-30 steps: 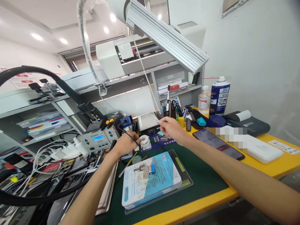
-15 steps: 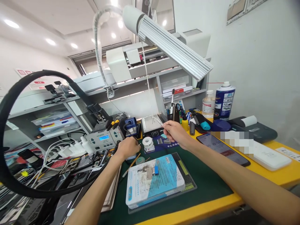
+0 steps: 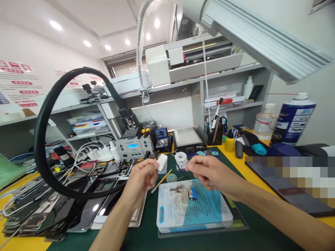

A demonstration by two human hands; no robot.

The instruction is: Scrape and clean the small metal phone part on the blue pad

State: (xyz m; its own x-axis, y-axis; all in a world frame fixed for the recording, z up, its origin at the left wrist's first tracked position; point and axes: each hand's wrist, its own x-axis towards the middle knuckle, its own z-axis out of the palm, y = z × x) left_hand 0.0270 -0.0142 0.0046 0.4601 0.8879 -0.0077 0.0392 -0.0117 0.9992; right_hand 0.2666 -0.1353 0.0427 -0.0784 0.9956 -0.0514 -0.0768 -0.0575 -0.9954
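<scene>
The held piece (image 3: 162, 162) is white, the mat (image 3: 142, 237) green.

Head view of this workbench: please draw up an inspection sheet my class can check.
Surface: green mat on a yellow table.
Job's things: tweezers, white piece, blue-and-white box with a small metal part on top.
Clutter: phones piled at left; white spool beyond the box.
Grippers: left hand pinches the white piece's edge; right hand holds the tweezers.
Cables: black hose loops in front of the phones; white cables cross the left side.
Surroundings: shelving, lamp, rework station with lit display, aerosol can.
</scene>
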